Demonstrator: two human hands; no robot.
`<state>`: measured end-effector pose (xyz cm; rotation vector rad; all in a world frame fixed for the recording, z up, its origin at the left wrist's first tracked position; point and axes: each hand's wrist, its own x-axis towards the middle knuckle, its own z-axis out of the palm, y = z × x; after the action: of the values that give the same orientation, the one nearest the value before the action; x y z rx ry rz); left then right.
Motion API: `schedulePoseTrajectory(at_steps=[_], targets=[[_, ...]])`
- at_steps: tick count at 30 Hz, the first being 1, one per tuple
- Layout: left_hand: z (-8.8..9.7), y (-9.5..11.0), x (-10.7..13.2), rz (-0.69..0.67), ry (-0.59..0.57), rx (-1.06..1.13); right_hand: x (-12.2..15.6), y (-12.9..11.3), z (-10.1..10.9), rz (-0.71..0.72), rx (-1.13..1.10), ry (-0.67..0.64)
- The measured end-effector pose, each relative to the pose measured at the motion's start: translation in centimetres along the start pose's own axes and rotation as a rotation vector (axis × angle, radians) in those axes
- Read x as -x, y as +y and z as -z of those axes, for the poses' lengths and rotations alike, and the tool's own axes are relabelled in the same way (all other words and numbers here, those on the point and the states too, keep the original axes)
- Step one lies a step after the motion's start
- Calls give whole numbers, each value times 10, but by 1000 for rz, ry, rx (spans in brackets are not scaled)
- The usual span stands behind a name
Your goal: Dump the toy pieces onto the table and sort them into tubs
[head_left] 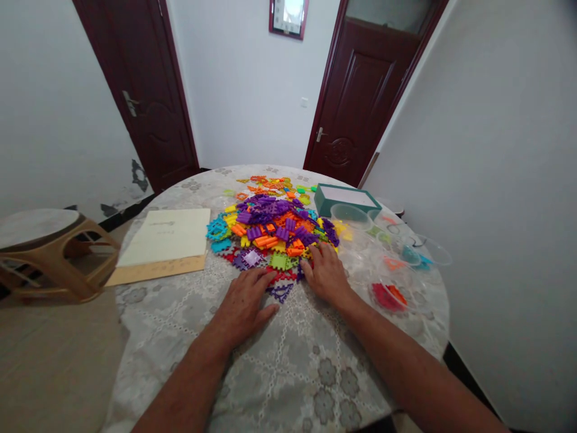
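A heap of colourful plastic interlocking building pieces (274,219) lies in the middle of the table, purple ones on top, with orange, yellow, green, red and blue below. At its near left edge rests my left hand (246,300), palm down, thumb apart and fingertips at the red pieces (283,276). A purple triangular piece (282,293) lies just right of that thumb. My right hand (328,273) touches the heap's near right side, its fingers apart and reaching onto the pieces. Neither hand shows anything gripped.
Several clear plastic tubs (351,216) stand at the right, one with red and orange pieces (389,296). Behind them is a green box (347,199) with a white top. Cream paper (169,234) lies over a brown sheet (157,269) at left. A wooden stool (58,258) stands beside the table.
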<state>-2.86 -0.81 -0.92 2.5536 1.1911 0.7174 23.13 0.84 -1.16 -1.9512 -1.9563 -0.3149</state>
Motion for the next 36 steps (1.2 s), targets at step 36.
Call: schedulePoseTrajectory(at_steps=[36], targets=[[-6,-1,6,99,11,-80,-14,-7,6,-33,-17,-38]])
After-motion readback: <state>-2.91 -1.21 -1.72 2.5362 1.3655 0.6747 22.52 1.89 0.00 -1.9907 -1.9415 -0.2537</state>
